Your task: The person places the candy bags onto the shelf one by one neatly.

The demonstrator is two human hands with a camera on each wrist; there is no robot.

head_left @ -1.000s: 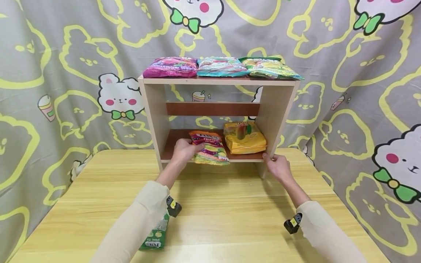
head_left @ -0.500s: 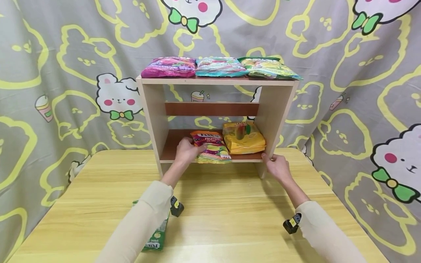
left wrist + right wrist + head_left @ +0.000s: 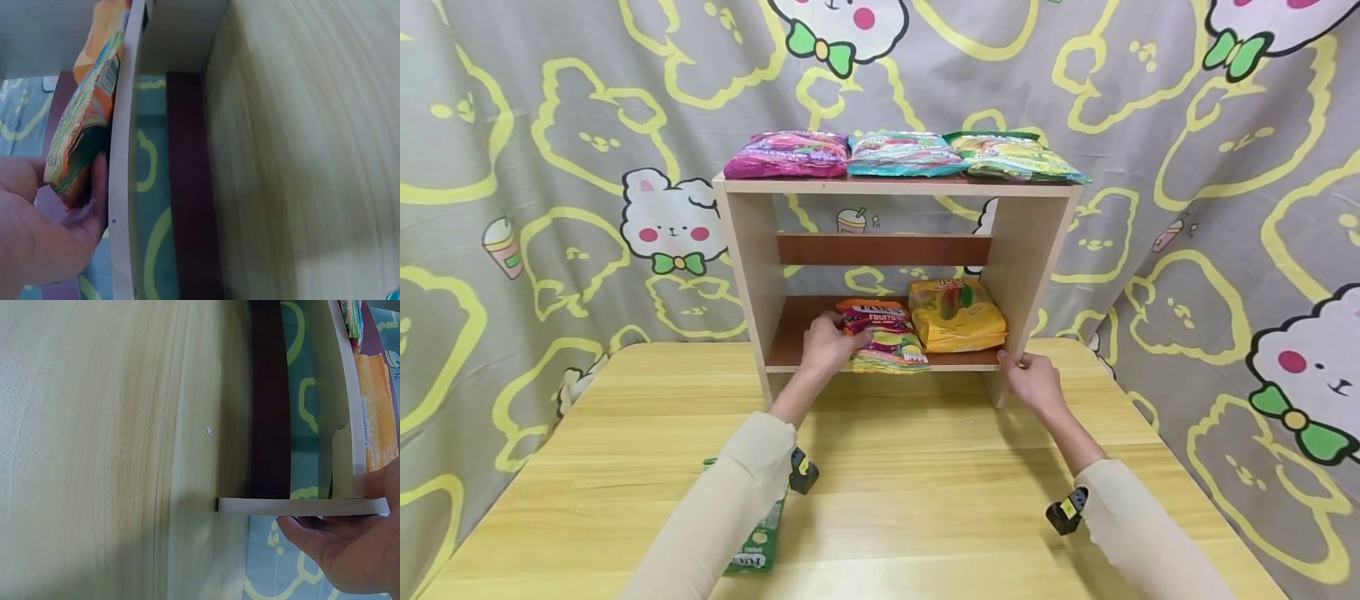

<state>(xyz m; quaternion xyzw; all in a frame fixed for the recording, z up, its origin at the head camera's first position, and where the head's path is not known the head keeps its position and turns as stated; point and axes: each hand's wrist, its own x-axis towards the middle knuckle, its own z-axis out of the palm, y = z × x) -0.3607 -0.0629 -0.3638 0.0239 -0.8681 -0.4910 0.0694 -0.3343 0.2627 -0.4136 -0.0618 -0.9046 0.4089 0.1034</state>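
On the lower board of a small wooden shelf [image 3: 895,188] lies a red and purple bag of fruit candy [image 3: 883,321], its lower end jutting slightly past the front edge. My left hand [image 3: 829,343] grips its left side, with the thumb and fingers on opposite faces in the left wrist view. Right beside it sits a yellow candy bag [image 3: 962,329] with a mango picture. At the shelf's lower right corner, my right hand [image 3: 1033,381] holds the side panel [image 3: 300,507], thumb on the inner side and fingers on the outer.
Three candy bags line the top board: a purple one [image 3: 792,156], a light blue one [image 3: 906,155] and a yellow-green one [image 3: 1015,155]. A green candy bag [image 3: 752,550] lies on the wooden table [image 3: 925,500], partly hidden by the left sleeve. A patterned curtain [image 3: 580,108] hangs behind.
My left hand has shifted the fruit candy bag slightly right and back, closer to the yellow bag, and now holds it almost still. The right hand has stayed on the side panel.
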